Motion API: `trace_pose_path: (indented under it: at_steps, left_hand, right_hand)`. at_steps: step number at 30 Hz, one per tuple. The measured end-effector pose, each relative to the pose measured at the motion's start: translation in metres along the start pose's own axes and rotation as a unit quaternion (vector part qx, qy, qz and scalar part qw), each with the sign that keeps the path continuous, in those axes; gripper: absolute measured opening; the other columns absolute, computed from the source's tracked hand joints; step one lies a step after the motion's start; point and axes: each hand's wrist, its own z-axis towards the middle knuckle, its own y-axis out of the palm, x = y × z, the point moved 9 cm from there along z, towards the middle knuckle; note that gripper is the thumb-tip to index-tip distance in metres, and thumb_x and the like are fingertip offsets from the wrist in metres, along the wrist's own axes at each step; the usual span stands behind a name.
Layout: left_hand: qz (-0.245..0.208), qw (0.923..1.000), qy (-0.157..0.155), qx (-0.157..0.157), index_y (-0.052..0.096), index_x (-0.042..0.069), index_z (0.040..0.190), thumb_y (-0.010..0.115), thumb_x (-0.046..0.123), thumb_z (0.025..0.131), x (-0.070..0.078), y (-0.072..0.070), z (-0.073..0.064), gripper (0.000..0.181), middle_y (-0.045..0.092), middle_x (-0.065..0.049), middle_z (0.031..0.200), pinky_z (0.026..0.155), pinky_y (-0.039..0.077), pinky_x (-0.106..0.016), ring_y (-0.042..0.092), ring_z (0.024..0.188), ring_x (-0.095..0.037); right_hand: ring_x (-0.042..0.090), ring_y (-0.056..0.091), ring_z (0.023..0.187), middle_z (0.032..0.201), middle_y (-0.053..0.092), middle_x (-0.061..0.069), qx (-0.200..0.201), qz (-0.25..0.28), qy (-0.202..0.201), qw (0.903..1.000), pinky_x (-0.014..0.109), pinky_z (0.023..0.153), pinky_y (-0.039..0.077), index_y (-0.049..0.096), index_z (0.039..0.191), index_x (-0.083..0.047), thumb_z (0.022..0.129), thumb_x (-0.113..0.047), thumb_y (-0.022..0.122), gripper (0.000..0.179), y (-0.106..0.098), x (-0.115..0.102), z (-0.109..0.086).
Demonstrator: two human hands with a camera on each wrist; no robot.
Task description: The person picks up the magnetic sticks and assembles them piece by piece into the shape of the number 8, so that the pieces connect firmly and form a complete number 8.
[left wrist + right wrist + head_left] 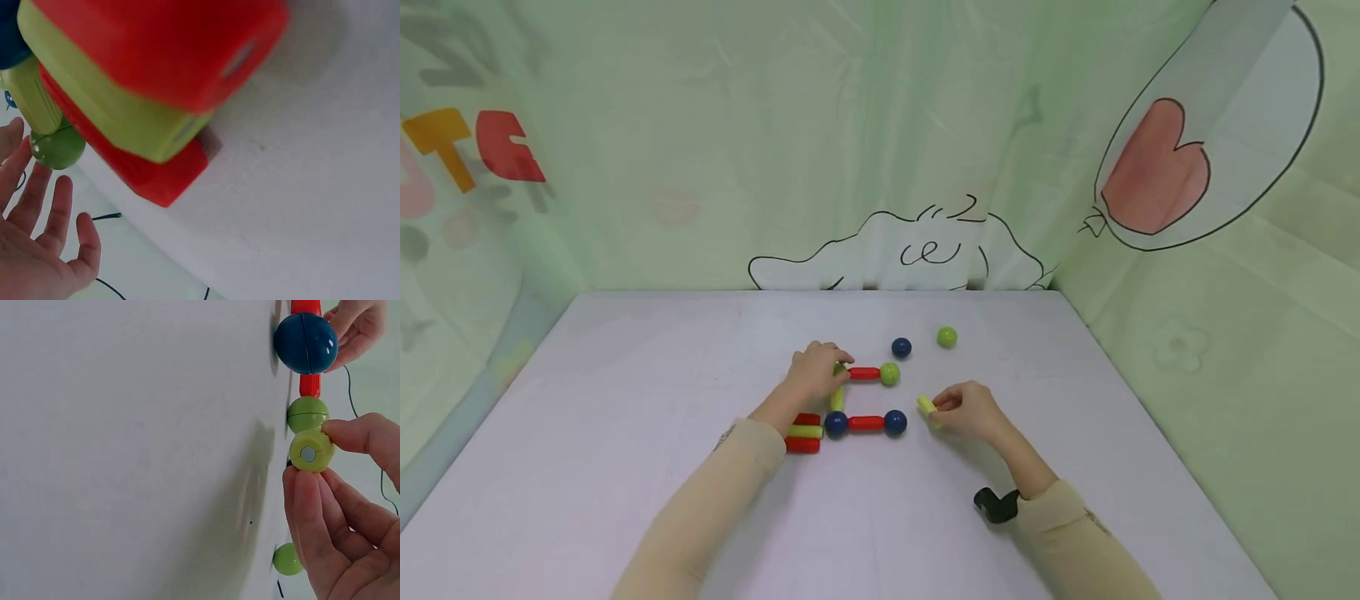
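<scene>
My right hand pinches a yellow-green magnetic rod between thumb and fingertips, its round metal end facing the right wrist camera. My left hand has thumb and fingers about a green ball at the far left corner of a joined frame. From that ball a yellow-green rod runs to a near blue ball. One red rod links this to another blue ball. Along the far side, a second red rod ends in a green ball. The frame's right side has no rod.
Beside the frame, left of it, lie spare red rods and a yellow-green one, partly under the left forearm. Farther back sit a loose blue ball and a loose green ball. A black wrist device is at the right wrist.
</scene>
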Motion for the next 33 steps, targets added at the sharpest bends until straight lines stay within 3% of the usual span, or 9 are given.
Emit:
trace_pose_path:
  at_steps: [6, 9, 18, 33]
  left_hand:
    - [-0.029, 0.9982, -0.004, -0.052, 0.062, 0.014, 0.117, 0.061, 0.020, 0.088, 0.001, 0.010, 0.009, 0.030, 0.059, -0.004, 0.108, 0.085, 0.044, -0.034, 0.050, 0.095, -0.019]
    - [-0.030, 0.9976, -0.005, -0.063, 0.062, 0.014, 0.117, 0.062, 0.021, 0.088, 0.003, 0.012, 0.012, 0.030, 0.059, -0.004, 0.104, 0.084, 0.044, -0.031, 0.051, 0.092, -0.018]
    - [-0.016, 0.9981, 0.012, -0.058, 0.065, 0.013, 0.111, 0.064, 0.022, 0.086, 0.016, 0.014, 0.019, 0.027, 0.061, -0.002, 0.094, 0.079, 0.044, -0.030, 0.052, 0.086, -0.017]
    - [-0.027, 0.9982, -0.016, -0.051, 0.069, 0.013, 0.107, 0.066, 0.019, 0.084, 0.018, 0.015, 0.022, 0.024, 0.062, -0.002, 0.095, 0.081, 0.044, -0.031, 0.052, 0.088, -0.018]
  right_hand:
    - [0.012, 0.057, 0.062, 0.074, 0.062, 0.004, -0.002, 0.027, 0.028, 0.9992, 0.024, 0.056, 0.047, 0.068, 0.091, 0.001, 0.076, -0.012, 0.072, 0.021, 0.004, 0.006, 0.009]
    - [0.012, 0.057, 0.060, 0.073, 0.062, 0.004, 0.003, 0.036, 0.034, 0.9988, 0.024, 0.055, 0.046, 0.068, 0.090, 0.000, 0.075, -0.013, 0.073, 0.021, 0.005, 0.006, 0.012]
    - [0.011, 0.056, 0.060, 0.073, 0.064, 0.003, 0.006, 0.046, 0.036, 0.9983, 0.023, 0.055, 0.045, 0.068, 0.093, 0.001, 0.075, -0.014, 0.073, 0.023, 0.010, 0.002, 0.018]
    - [0.011, 0.055, 0.060, 0.072, 0.064, 0.004, 0.022, 0.050, 0.047, 0.9974, 0.022, 0.056, 0.044, 0.069, 0.091, 0.001, 0.074, -0.014, 0.073, 0.023, 0.016, -0.005, 0.024]
